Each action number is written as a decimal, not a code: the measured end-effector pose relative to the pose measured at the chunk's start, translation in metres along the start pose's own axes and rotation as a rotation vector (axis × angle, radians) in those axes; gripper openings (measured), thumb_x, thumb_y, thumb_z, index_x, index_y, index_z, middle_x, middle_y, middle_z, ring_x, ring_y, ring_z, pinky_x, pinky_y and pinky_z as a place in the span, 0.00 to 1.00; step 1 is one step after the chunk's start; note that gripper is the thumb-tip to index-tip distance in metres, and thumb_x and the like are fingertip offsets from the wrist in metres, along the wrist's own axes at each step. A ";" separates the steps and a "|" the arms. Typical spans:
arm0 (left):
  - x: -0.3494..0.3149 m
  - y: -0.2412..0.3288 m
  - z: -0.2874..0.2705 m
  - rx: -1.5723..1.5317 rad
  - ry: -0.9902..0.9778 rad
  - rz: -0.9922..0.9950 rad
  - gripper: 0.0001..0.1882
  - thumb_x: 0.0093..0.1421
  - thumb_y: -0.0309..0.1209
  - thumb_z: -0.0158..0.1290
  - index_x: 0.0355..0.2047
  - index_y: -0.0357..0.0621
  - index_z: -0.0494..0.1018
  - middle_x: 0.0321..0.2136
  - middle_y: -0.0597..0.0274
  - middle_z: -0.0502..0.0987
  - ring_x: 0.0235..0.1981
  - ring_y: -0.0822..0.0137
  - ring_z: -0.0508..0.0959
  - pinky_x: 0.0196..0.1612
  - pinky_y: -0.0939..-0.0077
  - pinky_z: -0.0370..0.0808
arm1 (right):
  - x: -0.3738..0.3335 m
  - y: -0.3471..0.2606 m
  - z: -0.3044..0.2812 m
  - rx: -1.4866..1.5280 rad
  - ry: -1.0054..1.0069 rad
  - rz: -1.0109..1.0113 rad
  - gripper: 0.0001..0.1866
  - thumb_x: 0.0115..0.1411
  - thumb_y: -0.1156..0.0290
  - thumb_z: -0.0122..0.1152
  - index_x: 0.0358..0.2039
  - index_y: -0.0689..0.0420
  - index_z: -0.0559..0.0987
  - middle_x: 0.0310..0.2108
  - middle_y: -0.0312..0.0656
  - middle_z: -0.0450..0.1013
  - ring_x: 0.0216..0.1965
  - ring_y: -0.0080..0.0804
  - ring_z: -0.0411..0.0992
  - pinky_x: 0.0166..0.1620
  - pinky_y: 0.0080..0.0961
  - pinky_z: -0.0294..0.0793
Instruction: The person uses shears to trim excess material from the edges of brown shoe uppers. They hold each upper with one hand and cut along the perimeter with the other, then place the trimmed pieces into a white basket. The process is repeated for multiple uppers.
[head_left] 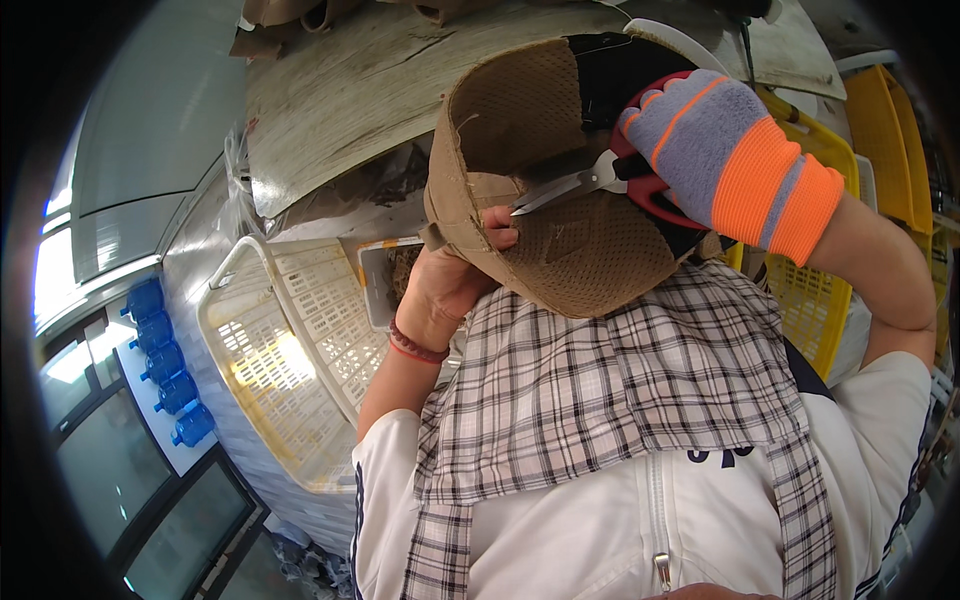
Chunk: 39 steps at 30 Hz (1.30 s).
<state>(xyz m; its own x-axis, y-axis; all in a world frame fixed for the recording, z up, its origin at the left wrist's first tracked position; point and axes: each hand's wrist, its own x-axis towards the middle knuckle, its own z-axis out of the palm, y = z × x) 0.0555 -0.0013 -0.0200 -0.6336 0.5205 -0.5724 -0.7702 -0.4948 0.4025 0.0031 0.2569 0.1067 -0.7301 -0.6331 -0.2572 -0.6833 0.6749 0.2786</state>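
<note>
A tan mesh-fabric piece (600, 262), sewn into an open, bag-like shape with a black panel at its far right, stands over my lap. My bare left hand (448, 285) grips its left edge, fingertips showing on the inner side and the rest of the hand outside. In my gloved right hand (695, 130) are scissors (602, 174) with red handles and metal blades. The blades reach into the piece and point left, their tips right by my left fingertips. Loose threads hang from the sewn edge. Whether the blades touch a thread is too small to tell.
A worn worktable (340, 110) lies ahead, with more brown pieces (330, 12) at its far edge. White plastic baskets (265, 375) stand at the left, yellow baskets (812, 300) at the right. Blue water jugs (165, 360) line the wall. A checked apron (600, 400) covers my lap.
</note>
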 end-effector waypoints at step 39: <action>0.006 0.000 -0.016 0.059 -0.041 0.088 0.13 0.52 0.13 0.50 0.38 0.33 0.75 0.36 0.56 0.79 0.36 0.66 0.79 0.42 0.76 0.78 | -0.033 0.017 0.011 -0.037 -0.121 -0.007 0.26 0.39 0.61 0.73 0.40 0.55 0.77 0.29 0.41 0.75 0.32 0.34 0.76 0.35 0.27 0.77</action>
<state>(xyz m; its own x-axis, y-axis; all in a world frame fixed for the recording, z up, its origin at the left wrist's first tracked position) 0.0527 -0.0094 -0.0351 -0.7003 0.5059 -0.5035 -0.7138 -0.4984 0.4920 0.0149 0.2936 0.1096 -0.7220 -0.5859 -0.3681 -0.6893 0.6550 0.3095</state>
